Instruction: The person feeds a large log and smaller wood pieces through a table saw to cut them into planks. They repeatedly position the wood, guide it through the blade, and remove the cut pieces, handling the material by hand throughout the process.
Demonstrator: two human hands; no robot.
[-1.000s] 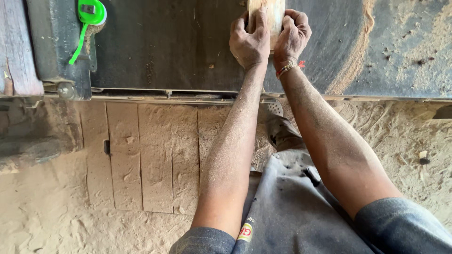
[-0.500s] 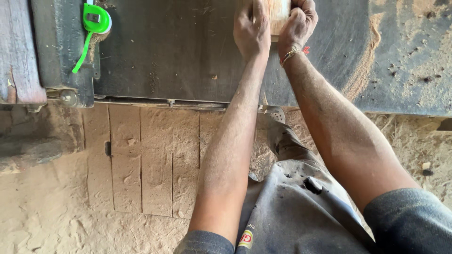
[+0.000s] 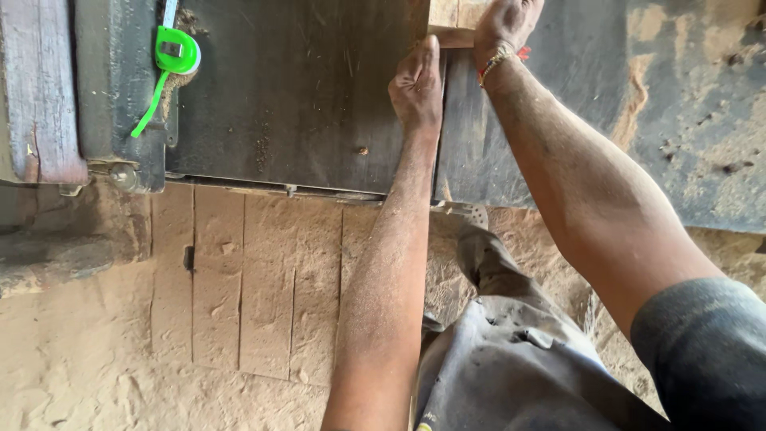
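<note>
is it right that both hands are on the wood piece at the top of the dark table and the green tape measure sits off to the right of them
Not quite. The head view shows the green tape measure to the left of the hands, near the dark table's left edge. The rest holds: the left hand and right hand are both on the wood piece.

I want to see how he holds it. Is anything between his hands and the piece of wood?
Nothing visible. The left hand presses against the wood piece from the side, and the right hand rests on it at the picture's top edge.
</note>
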